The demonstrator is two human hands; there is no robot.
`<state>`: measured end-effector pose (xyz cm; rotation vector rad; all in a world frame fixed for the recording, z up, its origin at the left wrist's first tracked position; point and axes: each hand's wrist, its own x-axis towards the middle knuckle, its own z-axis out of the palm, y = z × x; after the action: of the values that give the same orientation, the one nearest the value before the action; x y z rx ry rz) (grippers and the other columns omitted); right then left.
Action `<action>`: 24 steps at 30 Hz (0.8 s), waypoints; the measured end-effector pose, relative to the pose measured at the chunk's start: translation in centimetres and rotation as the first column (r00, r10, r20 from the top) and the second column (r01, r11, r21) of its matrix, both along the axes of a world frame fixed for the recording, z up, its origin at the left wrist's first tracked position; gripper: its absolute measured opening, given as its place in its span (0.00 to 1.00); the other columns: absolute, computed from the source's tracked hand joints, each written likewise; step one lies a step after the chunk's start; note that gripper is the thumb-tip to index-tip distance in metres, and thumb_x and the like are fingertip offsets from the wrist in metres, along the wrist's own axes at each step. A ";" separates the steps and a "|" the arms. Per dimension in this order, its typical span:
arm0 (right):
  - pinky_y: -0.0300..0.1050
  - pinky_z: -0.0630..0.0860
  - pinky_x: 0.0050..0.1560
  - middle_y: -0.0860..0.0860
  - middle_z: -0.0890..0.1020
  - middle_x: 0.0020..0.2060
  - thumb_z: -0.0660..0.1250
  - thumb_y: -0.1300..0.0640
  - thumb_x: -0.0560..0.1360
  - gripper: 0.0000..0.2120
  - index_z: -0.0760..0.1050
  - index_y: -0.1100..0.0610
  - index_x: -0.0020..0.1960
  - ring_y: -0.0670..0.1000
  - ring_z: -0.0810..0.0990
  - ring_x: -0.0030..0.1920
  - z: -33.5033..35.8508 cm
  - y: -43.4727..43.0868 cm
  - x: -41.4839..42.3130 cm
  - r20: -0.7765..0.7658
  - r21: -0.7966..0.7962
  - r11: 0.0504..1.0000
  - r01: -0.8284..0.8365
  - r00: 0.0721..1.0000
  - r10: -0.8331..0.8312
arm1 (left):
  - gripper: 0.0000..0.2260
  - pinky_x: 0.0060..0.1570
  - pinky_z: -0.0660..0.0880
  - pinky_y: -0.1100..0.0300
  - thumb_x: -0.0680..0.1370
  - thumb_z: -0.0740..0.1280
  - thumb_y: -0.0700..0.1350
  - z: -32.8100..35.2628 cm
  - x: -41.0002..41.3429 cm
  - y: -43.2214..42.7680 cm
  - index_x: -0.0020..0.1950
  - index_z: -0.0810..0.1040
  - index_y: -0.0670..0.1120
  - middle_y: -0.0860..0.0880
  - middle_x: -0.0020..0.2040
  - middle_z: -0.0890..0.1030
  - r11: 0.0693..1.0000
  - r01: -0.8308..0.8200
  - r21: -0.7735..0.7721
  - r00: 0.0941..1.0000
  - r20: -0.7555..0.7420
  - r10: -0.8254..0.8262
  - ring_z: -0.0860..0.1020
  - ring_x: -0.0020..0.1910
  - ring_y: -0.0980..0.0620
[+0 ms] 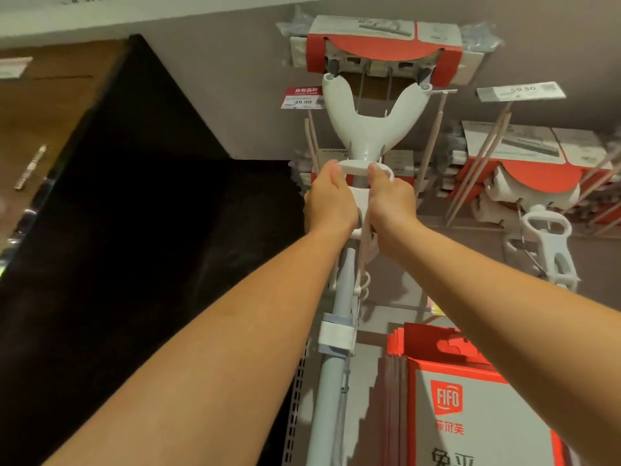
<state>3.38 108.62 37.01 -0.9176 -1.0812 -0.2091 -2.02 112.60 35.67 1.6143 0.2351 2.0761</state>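
The sponge mop (373, 122) hangs head-up against the grey display wall, straight ahead of the person and above their outstretched arms. Its head sits at the top inside a red-and-white cardboard sleeve (383, 45). Below that, a white Y-shaped yoke narrows to a flat white pull handle (356, 167), and a grey pole (331, 375) with a white clip runs down towards the camera. The left hand (331, 200) wraps its fingers round the handle's left end. The right hand (391, 200) grips the right end, thumb up against it. A red price tag (302, 98) reading 49.90 is just left of the yoke. A second mop (544, 237) hangs to the right, and a red FIFO box (470, 415) stands below.
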 end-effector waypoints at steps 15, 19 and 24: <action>0.47 0.76 0.47 0.56 0.82 0.46 0.59 0.51 0.81 0.13 0.78 0.59 0.53 0.55 0.81 0.46 -0.8 0.3 1.1 0.003 0.130 0.986 0.103 0.995 -0.105 | 0.12 0.34 0.71 0.66 0.84 0.50 0.47 -0.9 1.4 0.2 0.51 0.73 0.51 0.56 0.39 0.74 0.980 0.189 0.067 0.981 0.030 -0.191 0.74 0.37 0.60; 0.48 0.77 0.49 0.54 0.81 0.46 0.60 0.49 0.80 0.11 0.76 0.56 0.52 0.54 0.80 0.47 0.2 0.5 0.7 -0.018 0.109 0.988 0.110 0.994 -0.109 | 0.14 0.39 0.75 0.60 0.84 0.50 0.47 0.3 1.1 0.5 0.53 0.75 0.49 0.51 0.42 0.75 0.979 0.203 0.017 0.978 0.034 -0.204 0.77 0.42 0.53; 0.45 0.73 0.47 0.54 0.79 0.50 0.59 0.48 0.80 0.16 0.74 0.59 0.60 0.54 0.78 0.49 0.0 1.9 0.9 -0.013 0.052 0.981 0.185 0.983 -0.184 | 0.12 0.46 0.78 0.53 0.84 0.51 0.47 -0.3 1.5 2.2 0.50 0.74 0.51 0.50 0.44 0.76 0.961 0.255 -0.105 0.967 0.025 -0.254 0.77 0.44 0.51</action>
<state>4.25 110.56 36.98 -0.9703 -0.9785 -0.3855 -0.50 114.81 35.40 1.4836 0.1250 1.8449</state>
